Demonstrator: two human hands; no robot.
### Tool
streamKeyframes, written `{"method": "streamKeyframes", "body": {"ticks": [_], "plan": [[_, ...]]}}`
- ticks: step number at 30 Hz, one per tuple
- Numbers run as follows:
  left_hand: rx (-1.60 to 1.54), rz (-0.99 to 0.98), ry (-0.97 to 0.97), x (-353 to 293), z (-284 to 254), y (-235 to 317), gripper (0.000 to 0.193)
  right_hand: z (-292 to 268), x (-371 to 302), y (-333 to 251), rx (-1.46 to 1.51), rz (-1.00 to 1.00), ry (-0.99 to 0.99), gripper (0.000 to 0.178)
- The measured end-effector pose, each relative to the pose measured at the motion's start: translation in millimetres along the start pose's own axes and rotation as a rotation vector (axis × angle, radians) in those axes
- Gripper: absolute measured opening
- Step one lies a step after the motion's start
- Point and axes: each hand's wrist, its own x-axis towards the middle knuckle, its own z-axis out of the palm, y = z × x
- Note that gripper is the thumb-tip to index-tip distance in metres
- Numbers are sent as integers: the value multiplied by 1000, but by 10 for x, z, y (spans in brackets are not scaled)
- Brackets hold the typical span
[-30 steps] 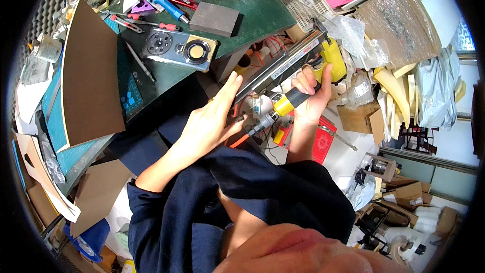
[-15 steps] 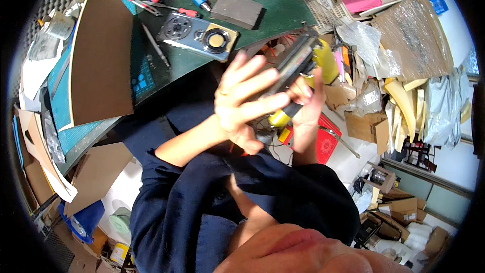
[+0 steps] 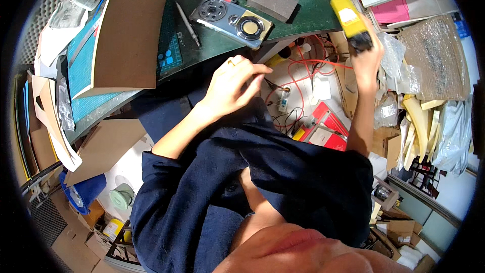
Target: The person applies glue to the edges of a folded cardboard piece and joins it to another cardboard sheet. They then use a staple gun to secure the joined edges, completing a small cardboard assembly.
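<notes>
My right hand is wrapped round a yellow and black hand tool just beyond the right end of the green-topped table. Its exact kind does not show from this side. My left hand, wearing a ring, hovers before the table's front edge. It holds nothing, with thumb and forefinger apart and the other fingers partly bent. Near it on the table lies a blue-grey, phone-shaped model with a round lens part and a gold end. A grey block rests behind the model.
A brown board piece stands on a teal cutting mat at the left. A pen-like metal tool and red-handled tools lie nearby. Below the table are red cables and a power strip. Bubble wrap and scraps crowd the right.
My hands were close together at the tool and have parted. The right has carried it right and away from me; the left has come away empty. The view has shifted, moving the table rightward and up.
</notes>
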Motion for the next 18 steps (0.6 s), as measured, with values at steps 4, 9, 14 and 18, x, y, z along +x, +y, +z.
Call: {"method": "streamKeyframes", "body": {"ticks": [4,9,14,18], "plan": [[32,-93,29,-80,-149,-25,22,317,116,401,-327,-129,-204,58],[167,-63,76,-91,-204,-163,22,539,203,598,-247,-262,-294,63],[270,-94,103,57,-274,-270,18,329,389,216,161,-82,-516,51],[293,-24,174,165,-269,-424,20,394,202,445,166,-218,-350,54]]}}
